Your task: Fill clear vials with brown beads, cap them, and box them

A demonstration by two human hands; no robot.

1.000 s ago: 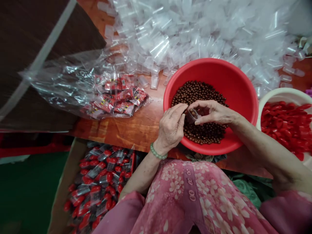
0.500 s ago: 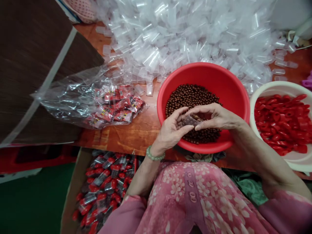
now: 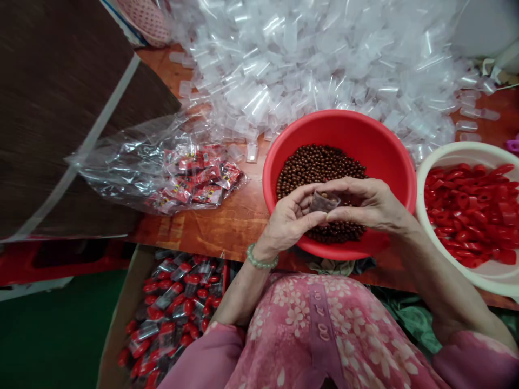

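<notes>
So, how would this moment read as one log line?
left hand and right hand: holding small clear plastic container | below: round brown beads in red round plastic basin | right: white round plastic basin of red plastic pieces

No text legible; red packets (image 3: 207,175), printed markings, too small to read

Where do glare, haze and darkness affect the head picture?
Head view: glare streaks the clear containers and plastic bag; head view: the containers' far side looks hazy, the held container slightly soft; head view: the green floor is dark.
</notes>
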